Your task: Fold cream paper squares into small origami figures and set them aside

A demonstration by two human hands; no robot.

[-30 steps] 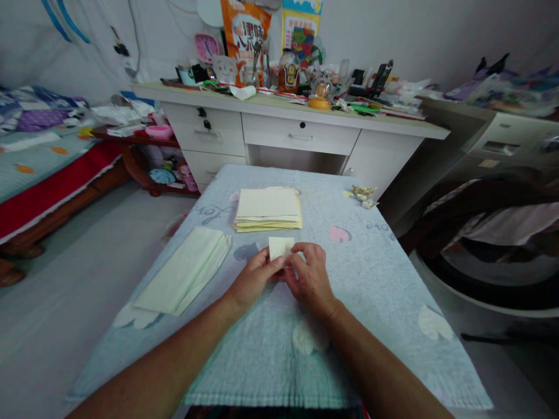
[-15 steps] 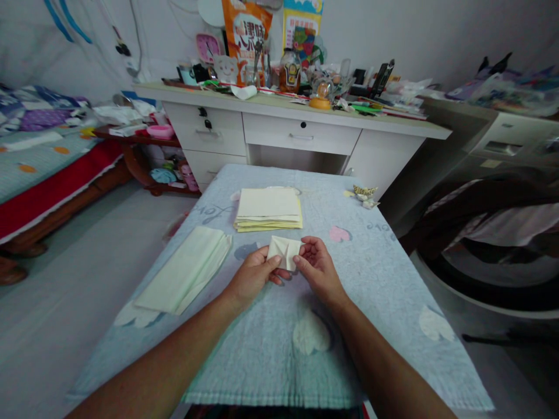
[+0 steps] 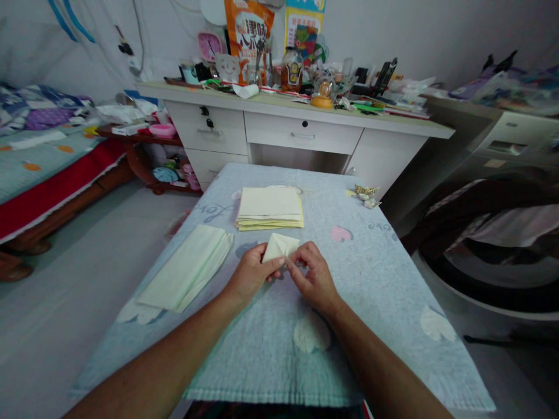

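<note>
A small folded piece of cream paper (image 3: pixel 278 245) is held just above the cloth-covered table (image 3: pixel 367 291). My left hand (image 3: pixel 253 270) grips its left side, thumb on top and fingers beneath. With thumb and fingertips together, my right hand (image 3: pixel 312 273) pinches the paper at its lower right edge. Creases fan out across the paper's face toward the pinched spot. Beyond my hands lies a stack of cream and yellow paper sheets (image 3: pixel 269 202). Left of my forearm is a long folded bundle of pale green-white paper (image 3: pixel 186 267).
Small folded paper pieces (image 3: pixel 367 196) sit at the table's far right corner. Behind the table stands a white desk (image 3: pixel 301 131) crowded with jars, bags and papers. A washing machine (image 3: pixel 502 145) is on the right, a bed (image 3: pixel 56 151) on the left.
My right hand has shifted left and inward, its fingers moving from the paper's right edge to its lower middle. The paper has turned slightly, its left corner now tilted.
</note>
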